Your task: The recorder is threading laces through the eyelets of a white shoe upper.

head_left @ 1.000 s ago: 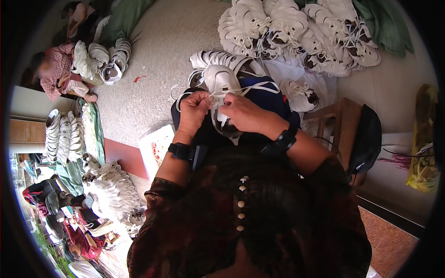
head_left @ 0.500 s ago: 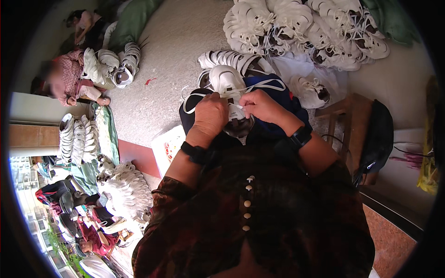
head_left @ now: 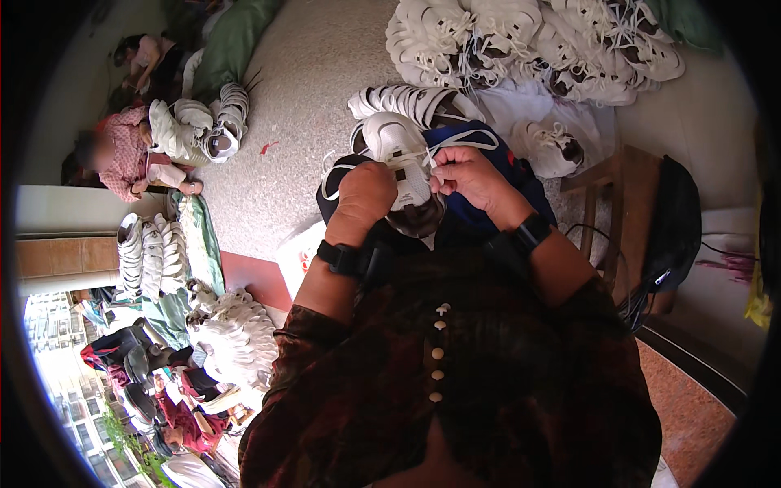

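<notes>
A white sneaker (head_left: 394, 140) with a brown-grey lining rests on my lap, its toe pointing away from me and its opening towards me. My left hand (head_left: 368, 193) is closed at the left side of the tongue. A white lace loop runs into that hand, though its fingertips are hidden. To the right of the tongue (head_left: 414, 189), my right hand (head_left: 473, 179) pinches the white shoelace (head_left: 464, 132) between thumb and fingers. Dark blue cloth (head_left: 511, 182) lies beneath the shoe and to its right.
A row of nested white shoes (head_left: 399, 106) lies just beyond my lap. Farther right is a big heap of white sneakers (head_left: 529, 41), with a single sneaker (head_left: 551, 150) nearer. A wooden stool (head_left: 622, 191) holds a dark bag (head_left: 671, 224). People sit among shoe piles at left.
My right hand has moved slightly right, away from my left hand, opening a gap over the tongue. My left hand has shifted slightly down. The whole view has tilted a little.
</notes>
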The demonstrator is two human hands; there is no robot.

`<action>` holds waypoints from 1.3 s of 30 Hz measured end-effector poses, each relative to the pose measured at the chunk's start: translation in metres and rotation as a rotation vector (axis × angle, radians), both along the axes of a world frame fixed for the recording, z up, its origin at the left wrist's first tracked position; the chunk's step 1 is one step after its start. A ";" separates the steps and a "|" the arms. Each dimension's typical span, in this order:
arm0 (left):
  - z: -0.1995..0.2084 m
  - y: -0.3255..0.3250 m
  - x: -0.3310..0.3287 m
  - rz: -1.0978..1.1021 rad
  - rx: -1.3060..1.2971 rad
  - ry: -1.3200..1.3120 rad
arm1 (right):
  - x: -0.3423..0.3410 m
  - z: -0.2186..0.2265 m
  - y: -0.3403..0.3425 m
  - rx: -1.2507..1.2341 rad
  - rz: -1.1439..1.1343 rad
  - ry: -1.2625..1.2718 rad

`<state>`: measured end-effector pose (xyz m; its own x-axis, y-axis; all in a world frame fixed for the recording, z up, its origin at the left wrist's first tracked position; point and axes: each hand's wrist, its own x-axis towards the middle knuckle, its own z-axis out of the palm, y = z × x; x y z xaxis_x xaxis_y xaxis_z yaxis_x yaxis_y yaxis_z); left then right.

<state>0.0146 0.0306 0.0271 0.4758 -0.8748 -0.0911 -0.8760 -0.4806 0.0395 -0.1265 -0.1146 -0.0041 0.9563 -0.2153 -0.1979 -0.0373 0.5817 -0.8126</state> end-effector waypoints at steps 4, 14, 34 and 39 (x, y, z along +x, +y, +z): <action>0.005 -0.007 -0.008 0.141 0.030 0.001 | -0.001 -0.001 0.000 0.034 -0.009 -0.012; -0.026 0.008 0.012 0.099 -0.658 0.858 | 0.012 -0.001 0.003 -0.002 -0.004 0.020; -0.025 0.016 -0.004 -0.011 -0.701 0.365 | 0.043 0.015 0.032 -0.215 -0.141 0.295; -0.019 0.014 -0.005 -0.007 -0.646 0.223 | 0.052 0.004 0.032 -0.509 -0.143 0.345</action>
